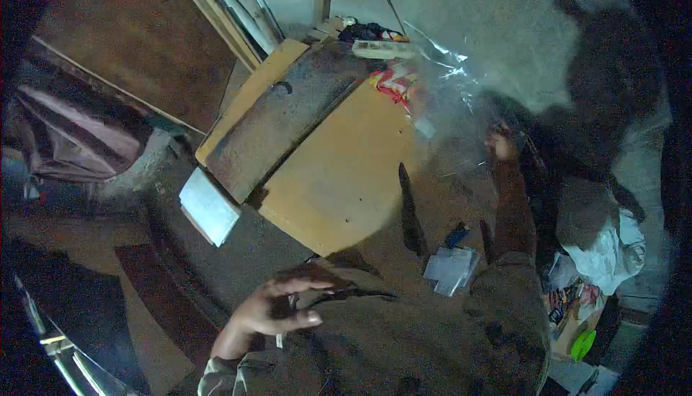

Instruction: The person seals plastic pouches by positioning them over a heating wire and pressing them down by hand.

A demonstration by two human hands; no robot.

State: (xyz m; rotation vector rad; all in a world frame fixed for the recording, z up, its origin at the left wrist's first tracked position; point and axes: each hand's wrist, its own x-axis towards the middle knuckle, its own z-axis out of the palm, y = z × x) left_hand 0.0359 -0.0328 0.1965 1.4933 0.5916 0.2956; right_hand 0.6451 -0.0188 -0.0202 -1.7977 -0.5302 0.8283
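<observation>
My left hand (277, 309) is low in the view, in front of my body, with fingers curved and thumb apart. A small pale bit shows by its fingers and another just below; I cannot make out what they are. My right hand (499, 142) reaches forward at the right, dim and blurred, beside a crumpled sheet of clear plastic (454, 64). Whether it grips the plastic is hidden. Between the hands lies a tan board (339, 172), lit on its left part and shadowed on its right. Clear packets (453, 270) and a small dark blue item (456, 235) lie nearer me.
A red and yellow wrapper (393, 82) lies at the board's far edge. Left of it is a dark worn plank (288, 122); a white stack (209, 205) sits at its near end. Wooden strips (216, 18) lean behind. A white bag (613, 252) stands at right, above a green item (582, 345).
</observation>
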